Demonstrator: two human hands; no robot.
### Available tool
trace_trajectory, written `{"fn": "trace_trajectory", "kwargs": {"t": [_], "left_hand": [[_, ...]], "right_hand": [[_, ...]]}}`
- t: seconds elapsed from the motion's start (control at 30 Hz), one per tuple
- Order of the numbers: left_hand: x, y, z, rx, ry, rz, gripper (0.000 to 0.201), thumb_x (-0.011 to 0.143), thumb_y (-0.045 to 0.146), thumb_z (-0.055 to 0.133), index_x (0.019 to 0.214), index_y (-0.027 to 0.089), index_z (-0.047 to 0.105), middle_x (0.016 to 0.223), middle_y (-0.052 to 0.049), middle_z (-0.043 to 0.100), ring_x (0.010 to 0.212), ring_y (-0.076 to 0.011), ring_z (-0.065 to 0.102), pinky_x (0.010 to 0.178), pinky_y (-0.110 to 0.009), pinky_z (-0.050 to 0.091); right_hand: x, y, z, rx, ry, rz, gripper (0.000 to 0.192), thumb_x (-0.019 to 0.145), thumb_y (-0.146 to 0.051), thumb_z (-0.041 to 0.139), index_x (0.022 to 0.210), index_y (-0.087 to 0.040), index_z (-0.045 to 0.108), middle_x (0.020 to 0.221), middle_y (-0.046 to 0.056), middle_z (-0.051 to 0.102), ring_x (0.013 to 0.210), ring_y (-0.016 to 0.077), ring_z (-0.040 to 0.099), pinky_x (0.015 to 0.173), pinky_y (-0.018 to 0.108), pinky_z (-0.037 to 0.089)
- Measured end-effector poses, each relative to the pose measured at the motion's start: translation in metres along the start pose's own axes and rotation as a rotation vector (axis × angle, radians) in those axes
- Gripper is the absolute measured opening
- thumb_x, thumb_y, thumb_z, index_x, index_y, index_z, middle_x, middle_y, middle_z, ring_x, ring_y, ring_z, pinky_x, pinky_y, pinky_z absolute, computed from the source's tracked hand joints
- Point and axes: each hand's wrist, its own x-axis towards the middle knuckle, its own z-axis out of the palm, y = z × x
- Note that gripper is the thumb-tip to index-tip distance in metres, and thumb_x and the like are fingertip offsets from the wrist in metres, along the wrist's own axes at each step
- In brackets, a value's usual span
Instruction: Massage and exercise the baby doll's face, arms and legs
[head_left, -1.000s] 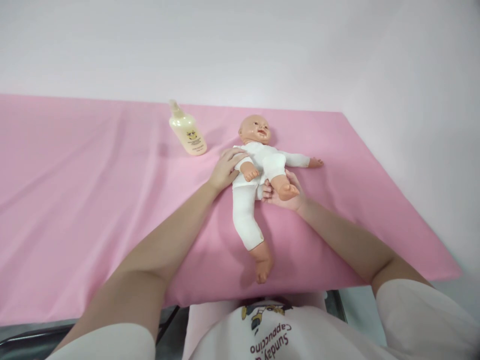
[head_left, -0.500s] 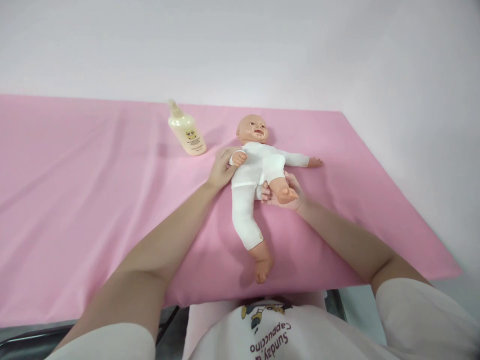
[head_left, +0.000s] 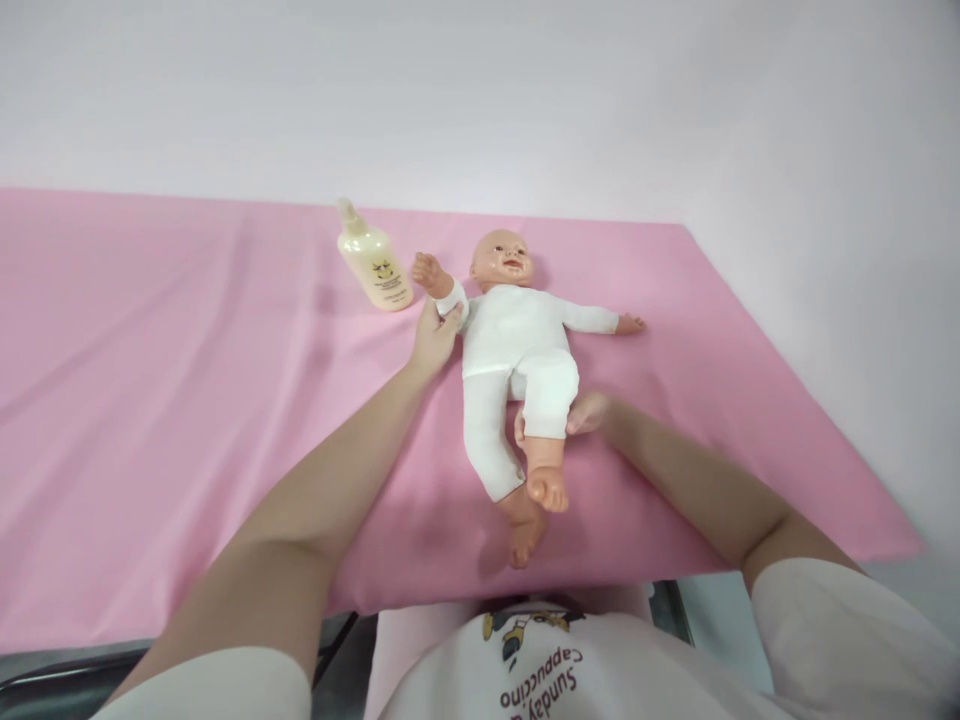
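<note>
I see the doll [head_left: 517, 345] lying face-up on the pink sheet [head_left: 187, 400]. My right hand [head_left: 581, 415] grips its raised leg from beneath, the thumb showing beside the calf. Farther out, my left hand [head_left: 435, 335] grasps its forearm, lifted toward the bottle [head_left: 373, 262], which stands just beside the head.

We've got wide bare pink sheet [head_left: 150, 400] on the left, easy passage for a hand there. Far centre, the lotion bottle [head_left: 373, 262] stands just beside the doll [head_left: 517, 350] and its raised arm, a tight gap. Right of the doll, open sheet runs to the edge.
</note>
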Motion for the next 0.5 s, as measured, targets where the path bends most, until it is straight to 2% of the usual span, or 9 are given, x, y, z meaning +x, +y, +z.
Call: {"fn": "trace_trajectory", "kwargs": {"t": [0.13,0.27,0.37,0.5], "left_hand": [[0.004,-0.011,0.000,-0.008,0.035,-0.056,0.057,0.089,0.076,0.064,0.114,0.024,0.058,0.113,-0.010,0.074,0.108,-0.0250,0.073,0.100,-0.043,0.060],[0.007,-0.023,-0.004,-0.019,0.027,-0.066,0.052,0.097,0.071,0.057,0.124,0.026,0.054,0.128,-0.011,0.073,0.120,-0.0243,0.071,0.107,-0.044,0.058],[0.009,-0.030,-0.008,0.007,0.005,-0.049,0.049,0.103,0.066,0.050,0.127,0.023,0.051,0.134,-0.013,0.072,0.126,-0.0235,0.069,0.108,-0.043,0.057],[0.010,-0.035,-0.010,0.068,0.017,-0.028,0.052,0.106,0.067,0.043,0.127,0.020,0.053,0.134,-0.013,0.071,0.126,-0.0232,0.069,0.106,-0.040,0.057]], "right_hand": [[0.002,-0.018,0.013,-0.091,-0.140,0.124,0.044,0.071,-0.034,0.095,0.098,-0.013,0.067,0.095,0.007,0.076,0.101,0.0218,0.074,0.088,0.031,0.059],[0.004,-0.023,0.017,-0.095,-0.116,0.133,0.042,0.070,-0.036,0.095,0.091,-0.015,0.066,0.089,0.006,0.075,0.096,0.0219,0.075,0.085,0.030,0.060],[0.005,-0.023,0.018,-0.109,-0.103,0.135,0.039,0.073,-0.034,0.094,0.093,-0.014,0.067,0.085,0.005,0.074,0.095,0.0224,0.076,0.086,0.031,0.061],[0.007,-0.026,0.018,-0.090,-0.169,0.136,0.055,0.067,-0.040,0.098,0.105,-0.010,0.071,0.092,0.007,0.076,0.097,0.0229,0.075,0.090,0.033,0.061]]}}
